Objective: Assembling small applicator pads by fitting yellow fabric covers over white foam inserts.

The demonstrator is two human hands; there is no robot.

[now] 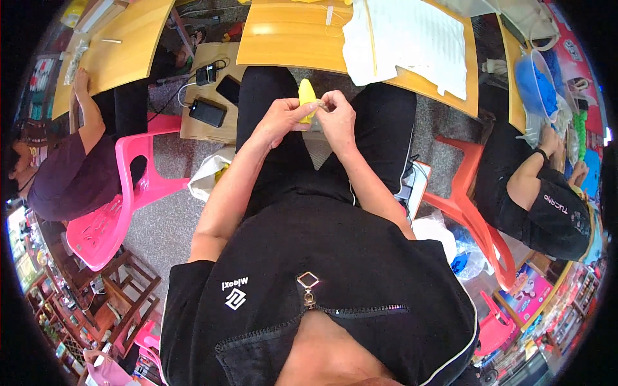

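Speckled grey floor [164, 225] spreads around me, hard-looking and grainy. On the far side stands the table [293, 38], a smooth, yellowish wood-grain top with a straight near edge. My black top [347, 257] fills the near part, plain cloth with thin white piping. To the left is a glossy pink plastic chair [138, 167] with rounded edges; to the right, an orange-red plastic chair [457, 193]. A white sheet [412, 48], thin and creased with a ragged outline, hangs over the table's near edge, right of the middle. Left of my knees, a tan board [199, 134] carries a flat black phone [230, 90].

My left hand [283, 119] is closed around the near part of a yellow piece [308, 95], thumb across it. My right hand [338, 119] is pinched nearly closed at its right side; whatever tiny bit its fingertips hold is too small to tell. The yellow piece sits above my lap, between my knees. Its long axis runs near to far, its rounded, tapering tip pointing far, toward the table. It looks smooth; I can't tell the material.
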